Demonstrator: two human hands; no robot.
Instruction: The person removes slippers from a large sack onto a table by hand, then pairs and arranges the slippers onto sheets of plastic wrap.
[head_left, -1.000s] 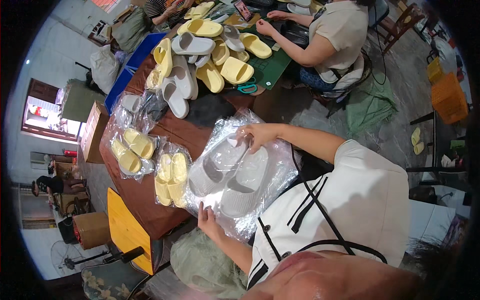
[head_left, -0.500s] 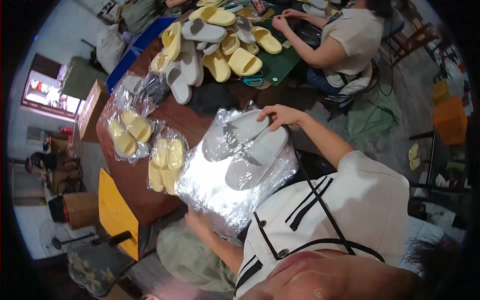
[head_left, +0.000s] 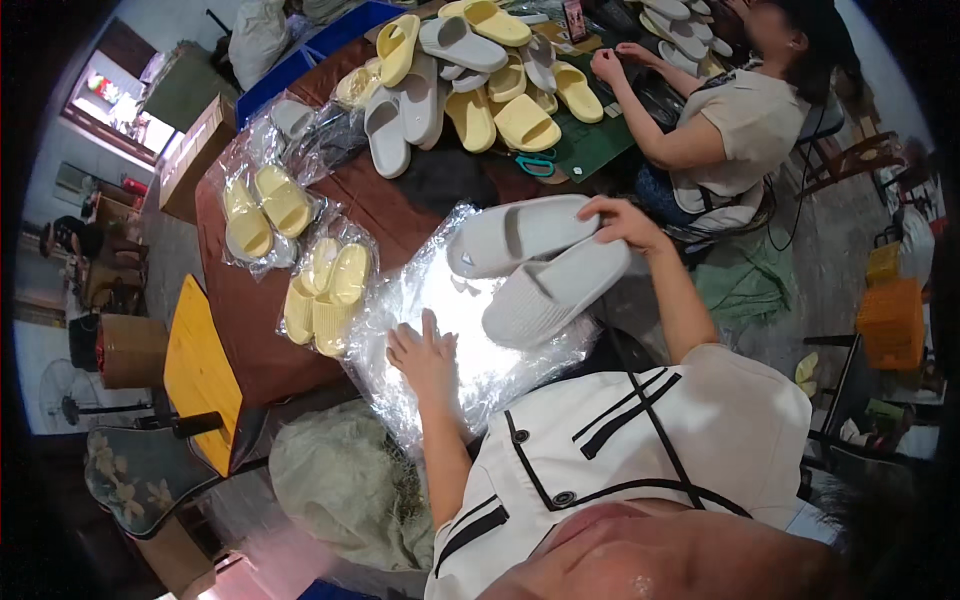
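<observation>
My right hand [head_left: 628,222] grips a pair of grey slippers [head_left: 560,300] by their ends, thumb and fingers closed over both. The pair is held above a stack of shiny clear plastic bags [head_left: 440,290] at the table's near edge. On the near left part of the stack lies my left hand [head_left: 425,360], fingers spread and holding nothing. Left of the bags, yellow slippers in clear wrapping [head_left: 328,295] rest on the table. Farther left is another wrapped yellow pair [head_left: 265,215].
A heap of loose yellow and grey slippers [head_left: 470,90] covers the brown table [head_left: 290,335] at the back. Teal scissors [head_left: 536,163] lie near it. A co-worker [head_left: 725,130] sits at back right. A yellow board [head_left: 203,375] and a pale sack [head_left: 345,485] stand at left.
My left hand has moved from the stack's near edge onto its top. My right hand and the grey slippers have shifted right and show more clearly above the plastic. The whole view has turned slightly.
</observation>
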